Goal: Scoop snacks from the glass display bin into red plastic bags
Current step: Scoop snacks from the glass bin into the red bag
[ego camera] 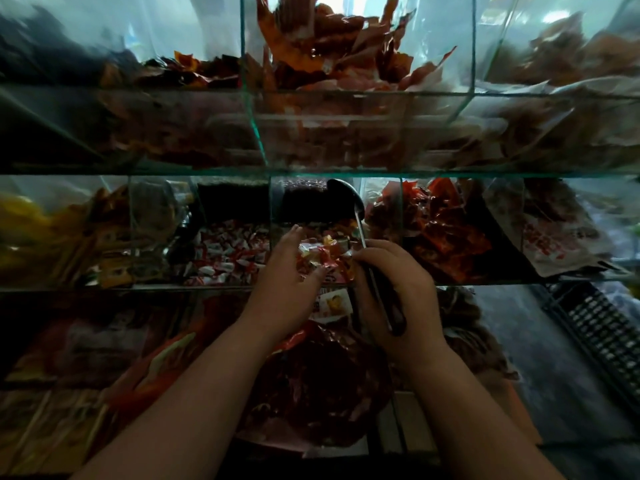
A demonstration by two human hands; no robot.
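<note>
Tiered glass display case [346, 174], head view, divided into compartments heaped with packaged goods. Light enters behind the top tier, leaving the lower shelves dim. I take the task's glass display bin [273, 209] to be the centre compartment of the middle tier, where both hands are at work. A red plastic bag [311, 386] lies directly beneath the hands. I judge it is placed there so that whatever leaves the bin drops straight in, though the dimness hides whether its mouth is open. The left hand [287, 282] is released, fingers extended over the wrapped snacks [325, 258] in the bin, which I read as raking them toward the tool. The right hand [391, 289] grasps the handle of a dark ladle [348, 199], its bowl raised at the bin's back. At right, a black slatted crate [595, 327] stands on the grey floor [512, 323].
</note>
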